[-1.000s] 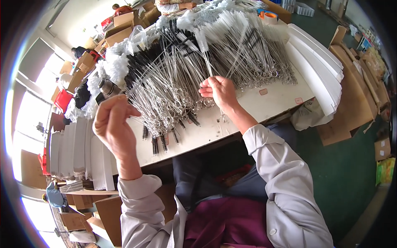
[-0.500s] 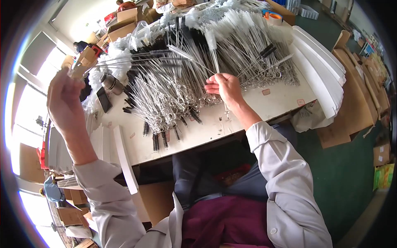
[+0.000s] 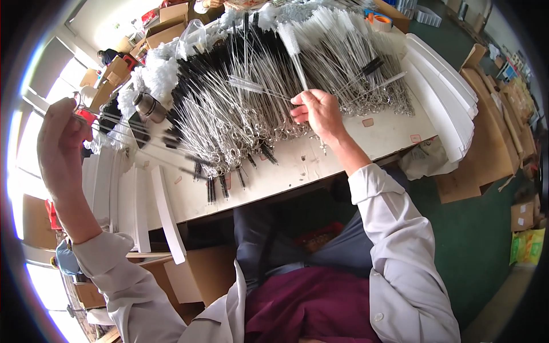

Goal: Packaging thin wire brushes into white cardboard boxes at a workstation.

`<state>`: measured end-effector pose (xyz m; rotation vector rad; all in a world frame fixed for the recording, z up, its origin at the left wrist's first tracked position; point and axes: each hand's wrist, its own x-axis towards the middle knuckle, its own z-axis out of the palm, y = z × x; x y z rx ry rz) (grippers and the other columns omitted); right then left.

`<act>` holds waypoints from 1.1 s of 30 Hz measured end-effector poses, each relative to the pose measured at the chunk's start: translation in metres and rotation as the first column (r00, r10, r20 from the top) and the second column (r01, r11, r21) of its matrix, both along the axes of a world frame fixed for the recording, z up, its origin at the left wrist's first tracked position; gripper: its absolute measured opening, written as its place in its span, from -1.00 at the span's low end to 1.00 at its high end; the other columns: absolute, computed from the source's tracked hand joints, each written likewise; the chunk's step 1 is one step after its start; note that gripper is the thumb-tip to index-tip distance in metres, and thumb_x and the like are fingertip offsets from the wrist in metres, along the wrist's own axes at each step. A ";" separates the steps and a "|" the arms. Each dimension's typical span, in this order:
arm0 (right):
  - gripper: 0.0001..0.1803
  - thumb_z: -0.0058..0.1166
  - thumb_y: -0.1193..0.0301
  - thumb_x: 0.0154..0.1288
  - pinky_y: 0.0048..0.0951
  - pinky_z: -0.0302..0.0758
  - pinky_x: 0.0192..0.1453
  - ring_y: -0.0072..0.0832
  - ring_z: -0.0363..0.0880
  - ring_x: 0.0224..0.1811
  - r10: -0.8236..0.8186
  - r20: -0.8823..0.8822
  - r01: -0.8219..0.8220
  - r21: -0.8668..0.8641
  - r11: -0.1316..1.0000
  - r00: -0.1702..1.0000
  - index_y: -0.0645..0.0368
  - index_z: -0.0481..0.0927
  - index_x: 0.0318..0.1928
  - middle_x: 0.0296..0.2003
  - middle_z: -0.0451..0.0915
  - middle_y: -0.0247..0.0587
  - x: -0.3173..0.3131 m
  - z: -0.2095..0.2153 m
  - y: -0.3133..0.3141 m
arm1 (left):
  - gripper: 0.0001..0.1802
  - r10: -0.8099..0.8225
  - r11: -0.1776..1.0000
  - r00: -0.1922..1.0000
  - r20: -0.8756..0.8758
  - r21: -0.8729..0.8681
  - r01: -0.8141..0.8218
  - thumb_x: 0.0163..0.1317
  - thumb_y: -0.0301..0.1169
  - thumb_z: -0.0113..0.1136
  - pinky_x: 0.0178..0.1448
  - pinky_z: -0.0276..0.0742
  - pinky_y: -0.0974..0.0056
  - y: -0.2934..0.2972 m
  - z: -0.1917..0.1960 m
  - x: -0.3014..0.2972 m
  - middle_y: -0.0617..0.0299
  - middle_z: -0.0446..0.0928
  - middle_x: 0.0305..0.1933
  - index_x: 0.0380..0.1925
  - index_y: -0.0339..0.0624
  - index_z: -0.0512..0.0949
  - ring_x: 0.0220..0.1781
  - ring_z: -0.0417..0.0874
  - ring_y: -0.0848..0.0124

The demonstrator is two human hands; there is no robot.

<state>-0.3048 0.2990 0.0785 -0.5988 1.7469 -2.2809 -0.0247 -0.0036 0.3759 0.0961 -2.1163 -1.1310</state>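
At the far left, my left hand (image 3: 62, 140) is raised with its fingers closed on the looped ends of thin wire brushes. Their blurred stems (image 3: 137, 137) slant down to the right, toward dark bristle ends near the table's left part. My right hand (image 3: 321, 117) is closed on wire-handled brushes over the near side of the pile. One white-bristled brush (image 3: 290, 43) points up and away from it; another white brush (image 3: 247, 84) points left. Wire loops stick out below that hand. Beyond and beside it lies a large pile of black-bristled brushes (image 3: 234, 108) and white-bristled brushes (image 3: 343, 63).
The brushes lie on a white table (image 3: 303, 168). A metal flask (image 3: 150, 107) stands at the left. White card strips (image 3: 443, 97) lie at the right edge, beside a cardboard box (image 3: 486, 131). An orange tape roll (image 3: 380, 23) sits at the back. Long white strips (image 3: 167, 211) lean front left.
My left hand has moved left and slightly down, and the brushes in it now tilt down to the right. My right hand has shifted slightly right and nearer, keeping its brushes.
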 end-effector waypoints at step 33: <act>-0.64 -0.13 0.32 0.68 -0.26 0.76 -0.02 -0.25 0.79 -0.26 0.647 0.084 -0.617 -0.229 0.753 0.758 0.39 0.61 -0.09 -0.24 0.74 0.04 0.135 0.065 0.023 | -0.75 -0.431 0.840 0.888 0.161 0.430 0.330 0.42 -0.40 0.18 -0.21 0.73 0.24 0.140 -0.096 -0.056 0.09 0.71 -0.16 -0.11 -0.39 0.68 -0.22 0.78 0.34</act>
